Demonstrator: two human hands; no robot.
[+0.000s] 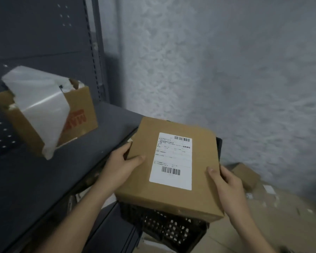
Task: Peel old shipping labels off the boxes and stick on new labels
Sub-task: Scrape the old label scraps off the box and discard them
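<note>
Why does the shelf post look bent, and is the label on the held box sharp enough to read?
Head view: the wide-angle lens likely bows the shelf post. Head view: light is dim and flat, with glare only on the plastic sheet over the open box. Head view: the label on the held box shows barcodes, but its small print is too soft to read.

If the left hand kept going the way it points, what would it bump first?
The cardboard box: the left hand grips its edge. Sliding on over the top, it would probably reach the white label.
</note>
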